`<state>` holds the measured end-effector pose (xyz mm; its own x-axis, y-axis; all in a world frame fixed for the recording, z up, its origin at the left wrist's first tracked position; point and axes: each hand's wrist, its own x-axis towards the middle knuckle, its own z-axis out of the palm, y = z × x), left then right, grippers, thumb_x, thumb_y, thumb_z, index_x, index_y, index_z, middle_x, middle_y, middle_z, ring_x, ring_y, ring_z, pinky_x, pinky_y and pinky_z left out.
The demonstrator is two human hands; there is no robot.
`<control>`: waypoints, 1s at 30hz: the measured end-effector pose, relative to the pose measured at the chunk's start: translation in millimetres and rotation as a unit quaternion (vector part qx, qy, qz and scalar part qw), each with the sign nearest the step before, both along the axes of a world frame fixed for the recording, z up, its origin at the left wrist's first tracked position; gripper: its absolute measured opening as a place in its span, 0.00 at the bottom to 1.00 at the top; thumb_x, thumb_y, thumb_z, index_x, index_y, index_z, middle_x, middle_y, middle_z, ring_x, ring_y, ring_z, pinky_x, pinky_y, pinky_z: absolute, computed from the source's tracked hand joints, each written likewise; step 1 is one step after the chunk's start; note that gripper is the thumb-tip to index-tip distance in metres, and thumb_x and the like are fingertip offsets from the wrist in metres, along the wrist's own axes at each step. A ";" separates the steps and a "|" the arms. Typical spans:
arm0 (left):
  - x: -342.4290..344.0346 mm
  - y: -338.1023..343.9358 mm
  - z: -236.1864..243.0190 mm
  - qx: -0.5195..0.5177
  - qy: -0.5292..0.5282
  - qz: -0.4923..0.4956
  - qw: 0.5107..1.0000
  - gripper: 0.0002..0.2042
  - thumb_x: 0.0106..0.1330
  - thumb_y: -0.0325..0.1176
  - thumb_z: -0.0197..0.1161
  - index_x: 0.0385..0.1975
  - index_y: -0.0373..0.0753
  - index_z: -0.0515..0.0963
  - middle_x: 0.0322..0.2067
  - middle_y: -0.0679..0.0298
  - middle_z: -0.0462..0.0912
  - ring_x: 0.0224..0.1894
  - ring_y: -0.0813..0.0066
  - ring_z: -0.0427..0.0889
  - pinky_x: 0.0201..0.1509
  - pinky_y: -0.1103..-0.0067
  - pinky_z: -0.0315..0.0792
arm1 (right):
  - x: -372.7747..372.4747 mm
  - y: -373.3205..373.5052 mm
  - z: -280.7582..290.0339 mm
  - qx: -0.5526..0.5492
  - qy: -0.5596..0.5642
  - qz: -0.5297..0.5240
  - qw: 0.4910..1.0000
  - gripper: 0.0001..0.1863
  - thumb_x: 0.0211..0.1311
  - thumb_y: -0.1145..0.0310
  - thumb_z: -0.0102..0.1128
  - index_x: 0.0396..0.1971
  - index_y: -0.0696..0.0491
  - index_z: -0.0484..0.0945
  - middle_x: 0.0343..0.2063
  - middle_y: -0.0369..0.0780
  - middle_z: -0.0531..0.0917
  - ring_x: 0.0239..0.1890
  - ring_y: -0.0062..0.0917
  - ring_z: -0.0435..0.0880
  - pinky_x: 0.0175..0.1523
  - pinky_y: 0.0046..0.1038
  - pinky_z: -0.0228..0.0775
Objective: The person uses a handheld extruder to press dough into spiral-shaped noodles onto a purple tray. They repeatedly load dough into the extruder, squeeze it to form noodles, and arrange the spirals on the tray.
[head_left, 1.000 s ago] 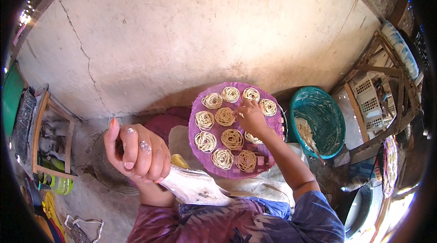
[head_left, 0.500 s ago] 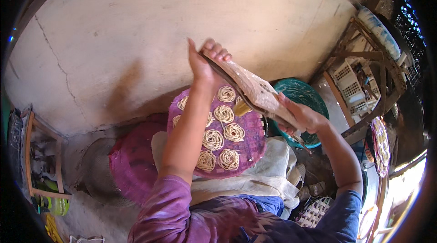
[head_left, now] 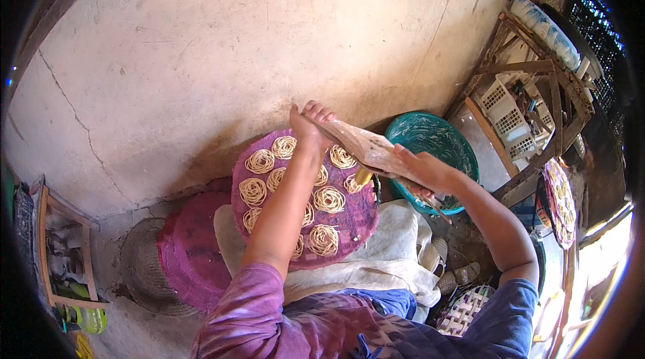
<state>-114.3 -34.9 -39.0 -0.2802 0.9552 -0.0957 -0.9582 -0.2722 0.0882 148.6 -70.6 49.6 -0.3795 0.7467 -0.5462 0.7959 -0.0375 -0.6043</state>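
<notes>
Across the far side of a purple round tray (head_left: 356, 228), I hold a long wooden hand press (head_left: 368, 145) slantwise with both hands. My left hand (head_left: 312, 125) wraps its far left end, and my right hand (head_left: 431, 174) grips its near right end. Beneath the wood, a yellowish cylinder (head_left: 363, 176) points down at a small coil (head_left: 352, 185) of pale dough strands near the tray's right edge. Several larger coils (head_left: 329, 200) of strands lie about the tray; my left forearm hides some of them.
A teal basin (head_left: 451, 134) with pale smears stands beyond my right hand. White cloth (head_left: 403, 234) covers my lap under the tray. Purple round pieces (head_left: 191, 251) lie at left. White plastic baskets (head_left: 505, 117) sit in a wooden frame at right. A cracked wall (head_left: 201, 43) rises ahead.
The press has come down nearer the tray and lies less steeply, its left end lowered along with my left hand. The whole view has shifted slightly.
</notes>
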 end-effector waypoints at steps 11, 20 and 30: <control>-7.4 -9.1 6.5 -0.048 0.018 0.015 0.999 0.20 0.69 0.47 0.34 0.14 0.50 0.57 0.09 0.76 0.53 0.12 0.80 0.53 0.22 0.79 0.57 | -3.3 -10.3 -6.7 0.040 -0.003 -0.008 0.999 0.44 0.66 0.29 0.36 0.25 0.60 0.80 0.11 0.38 0.72 0.11 0.23 0.71 0.17 0.28 0.64; 16.0 21.7 -30.5 0.085 -0.038 -0.063 0.994 0.20 0.69 0.47 0.34 0.12 0.51 0.58 0.07 0.78 0.56 0.10 0.81 0.55 0.20 0.80 0.57 | 24.7 -1.5 -20.1 0.028 -0.002 0.033 0.999 0.44 0.67 0.29 0.33 0.30 0.58 0.83 0.14 0.38 0.75 0.14 0.22 0.75 0.20 0.28 0.68; 5.3 27.7 -52.7 0.190 -0.167 -0.086 0.964 0.21 0.70 0.48 0.31 0.14 0.50 0.58 0.08 0.77 0.54 0.11 0.81 0.55 0.20 0.79 0.58 | 23.3 27.4 -116.3 -0.430 0.493 -0.049 0.755 0.50 0.57 0.19 0.29 0.59 0.48 0.72 0.25 0.50 0.82 0.11 0.24 0.75 0.17 0.25 0.69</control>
<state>-109.0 -7.2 -91.7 -0.1294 0.9687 0.2120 -0.9498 -0.0597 -0.3071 171.9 -43.2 -66.7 -0.8840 0.3277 -0.3333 -0.0563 -0.7825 -0.6200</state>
